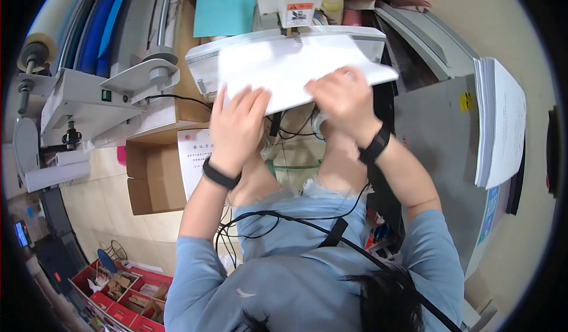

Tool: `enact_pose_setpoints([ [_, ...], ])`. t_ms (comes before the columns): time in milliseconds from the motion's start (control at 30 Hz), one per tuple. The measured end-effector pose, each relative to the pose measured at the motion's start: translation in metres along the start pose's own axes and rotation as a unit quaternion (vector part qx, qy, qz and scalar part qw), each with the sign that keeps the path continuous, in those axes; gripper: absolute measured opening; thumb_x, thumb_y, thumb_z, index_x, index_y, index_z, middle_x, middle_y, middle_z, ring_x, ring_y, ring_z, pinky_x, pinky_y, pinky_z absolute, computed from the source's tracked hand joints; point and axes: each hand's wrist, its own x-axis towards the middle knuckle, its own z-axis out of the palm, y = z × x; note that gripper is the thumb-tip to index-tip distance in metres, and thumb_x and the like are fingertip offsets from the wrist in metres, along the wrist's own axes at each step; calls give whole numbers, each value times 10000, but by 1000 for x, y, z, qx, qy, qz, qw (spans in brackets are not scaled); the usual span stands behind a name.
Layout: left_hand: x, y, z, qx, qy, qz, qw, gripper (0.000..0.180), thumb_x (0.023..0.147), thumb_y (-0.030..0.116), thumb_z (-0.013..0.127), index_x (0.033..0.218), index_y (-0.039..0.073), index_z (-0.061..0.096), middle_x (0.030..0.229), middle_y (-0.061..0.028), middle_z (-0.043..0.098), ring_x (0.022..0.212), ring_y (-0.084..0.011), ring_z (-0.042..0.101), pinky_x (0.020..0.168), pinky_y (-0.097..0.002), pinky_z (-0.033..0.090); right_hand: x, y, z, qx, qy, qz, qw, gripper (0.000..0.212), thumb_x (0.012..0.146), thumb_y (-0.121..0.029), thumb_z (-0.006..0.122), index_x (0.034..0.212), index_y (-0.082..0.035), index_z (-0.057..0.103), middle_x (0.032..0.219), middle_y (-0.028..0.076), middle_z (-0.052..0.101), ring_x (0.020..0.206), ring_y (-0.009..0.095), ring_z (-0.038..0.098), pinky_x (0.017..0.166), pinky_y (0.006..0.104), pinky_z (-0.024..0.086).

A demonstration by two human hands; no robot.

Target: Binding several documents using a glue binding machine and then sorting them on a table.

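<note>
Two hands rest on one stack of white paper point(284, 72), which lies on the tray of a white machine point(204, 60) at about twelve o'clock in the view. The left hand point(236, 128) lies flat on the stack's near left corner, fingers spread and pointing to about one o'clock, pressing down rather than clenched. The right hand point(343, 98) sits at the stack's near right edge, fingers curled over the sheets and gripping them. The stack's long axis runs from nine o'clock to three o'clock, tipped a little so that its right end points toward about four o'clock and juts past the machine's edge. Each wrist carries a black band point(220, 175). At three o'clock, well apart from the hands, a second thick pile of paper point(500, 122) lies on a grey surface point(435, 131). At eight o'clock an open cardboard box point(155, 181) stands on the floor.
</note>
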Motion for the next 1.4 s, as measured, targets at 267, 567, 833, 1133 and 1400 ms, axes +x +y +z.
enact_pose_setpoints([
  [267, -241, -98, -130, -392, -124, -479, 776, 318, 923, 91, 489, 1183, -90, 504, 1103, -109, 607, 984, -171, 551, 881, -299, 418, -32, -14, -217, -198, 220, 336, 894, 514, 767, -164, 719, 1232, -29, 550, 1256, 199, 537, 1205, 361, 461, 1033, 450, 287],
  [567, -395, -147, -53, -433, -189, -633, 614, 443, 917, 128, 495, 1313, -43, 395, 1238, -150, 536, 1131, -234, 511, 964, -372, 410, -76, -21, -241, -264, 56, 449, 852, 216, 824, -41, 622, 1035, -40, 667, 957, 152, 675, 962, 280, 636, 866, 367, 459],
  [833, -297, -177, -7, -175, -22, -436, 882, 461, 844, 162, 643, 1255, 32, 482, 1191, -175, 551, 1043, -286, 573, 871, -378, 459, -45, -67, -235, -7, -70, 46, 996, 240, 705, 101, 583, 915, 23, 669, 845, 218, 671, 747, 290, 672, 690, 339, 543],
  [1133, -123, -25, -22, -825, -167, -380, 384, 585, 905, 265, 561, 1374, 20, 313, 1308, -126, 485, 1163, -200, 518, 943, -352, 456, -15, -131, -116, 327, -288, -258, 862, 313, 759, -193, 634, 1047, -70, 625, 927, 79, 630, 871, 218, 631, 820, 317, 514],
  [1400, -95, 5, -78, -475, -84, -148, 863, 381, 806, -110, 529, 1150, 34, 603, 1024, -124, 668, 872, -212, 664, 756, -286, 518, 38, -100, -113, 93, 42, 57, 993, 562, 649, -291, 751, 1150, -77, 613, 1193, 103, 599, 1121, 340, 534, 1043, 536, 262],
])
